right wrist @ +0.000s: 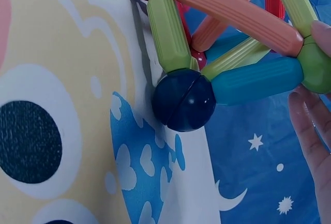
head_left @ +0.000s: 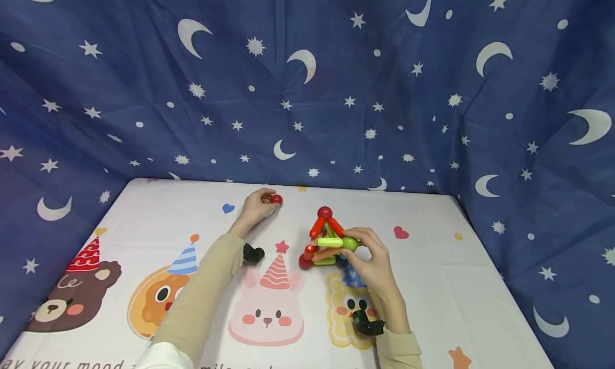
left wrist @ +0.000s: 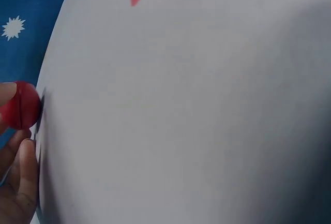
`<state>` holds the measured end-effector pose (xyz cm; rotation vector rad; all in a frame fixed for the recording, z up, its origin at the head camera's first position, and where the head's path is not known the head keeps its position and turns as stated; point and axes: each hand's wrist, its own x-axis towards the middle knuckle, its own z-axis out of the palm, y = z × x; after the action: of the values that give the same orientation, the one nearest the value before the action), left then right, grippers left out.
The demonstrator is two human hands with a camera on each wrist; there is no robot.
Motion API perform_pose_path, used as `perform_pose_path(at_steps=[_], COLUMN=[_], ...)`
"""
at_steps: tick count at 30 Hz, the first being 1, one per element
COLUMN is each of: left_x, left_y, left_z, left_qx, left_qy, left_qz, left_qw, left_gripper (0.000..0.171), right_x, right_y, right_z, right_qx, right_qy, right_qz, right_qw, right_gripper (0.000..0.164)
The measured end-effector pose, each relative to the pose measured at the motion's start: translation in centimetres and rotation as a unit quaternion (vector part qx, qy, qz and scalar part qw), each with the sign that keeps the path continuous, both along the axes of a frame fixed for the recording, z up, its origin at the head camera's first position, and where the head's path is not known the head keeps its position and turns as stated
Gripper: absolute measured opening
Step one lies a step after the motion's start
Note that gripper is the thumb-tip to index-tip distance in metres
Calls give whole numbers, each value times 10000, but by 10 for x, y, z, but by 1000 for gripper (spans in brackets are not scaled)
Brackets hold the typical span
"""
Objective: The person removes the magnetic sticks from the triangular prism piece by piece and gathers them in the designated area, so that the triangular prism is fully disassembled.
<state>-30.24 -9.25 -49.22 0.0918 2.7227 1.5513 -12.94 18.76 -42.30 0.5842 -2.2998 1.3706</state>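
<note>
Near the table's back edge, my left hand (head_left: 257,207) grips a loose red ball (head_left: 276,199) between thumb and fingers. The left wrist view has that ball at its left edge, close to the tablecloth. To the right stands a frame of ribbed toy rods and balls, with a red ball (head_left: 324,213) on top. My right hand (head_left: 376,259) pinches the frame's green ball (head_left: 351,244) at its right side. A dark blue ball (right wrist: 183,100) at a lower corner joins a green rod (right wrist: 169,32) and a blue rod (right wrist: 257,80). Some far rods are partly hidden.
A white tablecloth (head_left: 423,294) printed with cartoon animals covers the table. Behind and beside it hangs a dark blue curtain (head_left: 336,54) with moons and stars. A black wrist camera sits at each wrist, the left one (head_left: 253,253) and the right one (head_left: 367,324).
</note>
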Motion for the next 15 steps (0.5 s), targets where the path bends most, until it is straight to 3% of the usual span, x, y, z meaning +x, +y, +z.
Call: perform_pose_path(at_steps=[15], left_x=[22], left_y=[-20], left_z=[16], left_qx=[367], left_qy=[118], left_qz=[37], left_qw=[9993], left_gripper=[46], right_x=[0], right_y=[2], right_z=[-1], right_qx=[18], right_qy=[-36], right_qz=[10], right_qw=[10000], right_gripper=[36])
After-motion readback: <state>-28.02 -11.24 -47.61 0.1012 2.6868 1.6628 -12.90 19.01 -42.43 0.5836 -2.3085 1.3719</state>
